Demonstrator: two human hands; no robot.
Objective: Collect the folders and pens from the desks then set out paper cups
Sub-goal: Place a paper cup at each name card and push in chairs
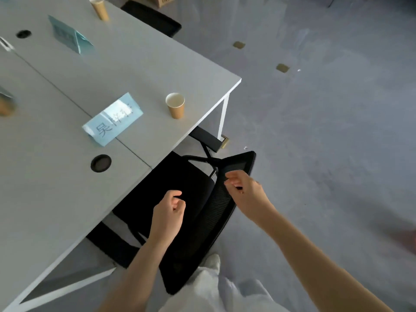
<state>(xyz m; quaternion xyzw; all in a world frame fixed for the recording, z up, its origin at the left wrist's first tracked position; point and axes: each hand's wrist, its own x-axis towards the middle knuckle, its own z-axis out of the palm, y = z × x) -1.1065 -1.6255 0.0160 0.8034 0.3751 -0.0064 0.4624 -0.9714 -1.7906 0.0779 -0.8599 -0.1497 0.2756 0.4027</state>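
A brown paper cup [175, 106] stands upright near the right corner of the grey desk [139, 70]. A second cup [100, 9] stands at the far edge, and a third, blurred cup [6, 107] is at the left border. No folders or pens are in view. My left hand [168, 216] hovers over the seat of a black chair [198, 221], fingers curled in, holding nothing. My right hand [244, 188] is over the chair's mesh backrest, fingers curled, with nothing visibly in it.
Two folded blue name cards [112, 120] [70, 36] stand on the desk, beside round cable holes [100, 163]. The black chair is pushed partly under the desk's near edge. Another black chair [153, 18] is at the far side. Grey floor spreads to the right.
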